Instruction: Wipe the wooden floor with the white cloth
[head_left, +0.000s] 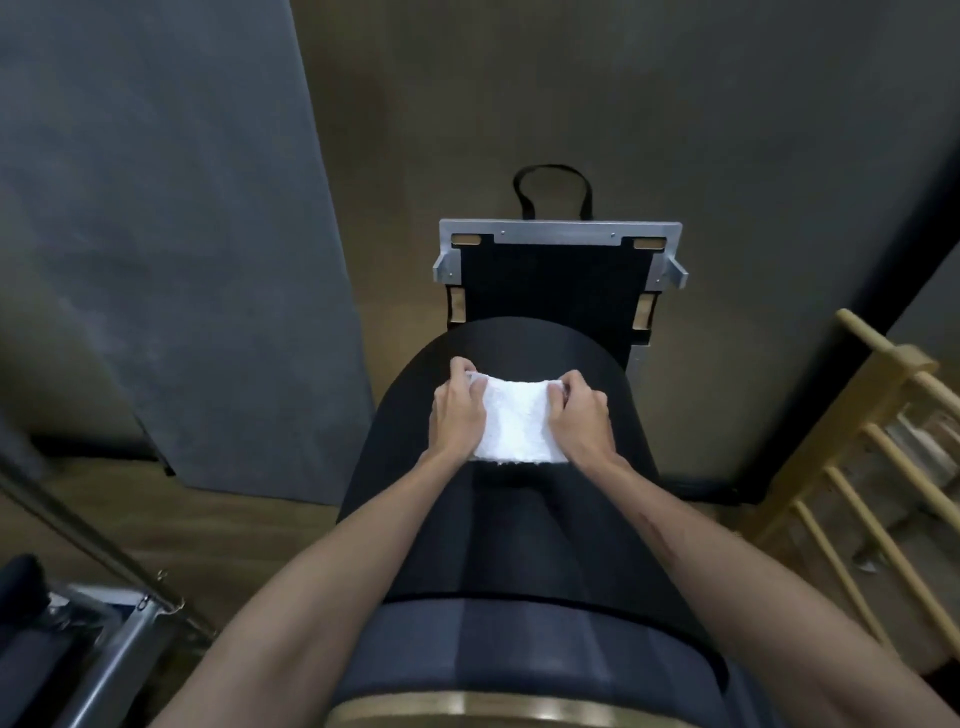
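Head view: left hand (457, 415) and right hand (579, 418) pinch far corners of white cloth (517, 428) stretched over black padded barrel (498, 519); advise flat fold, then down to wooden floor (208, 525)

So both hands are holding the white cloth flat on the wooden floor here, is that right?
Not quite. Both the left hand and the right hand do hold the white cloth, but it lies on the black padded barrel, not on the wooden floor. The head view shows the floor off to the sides, untouched by the cloth.
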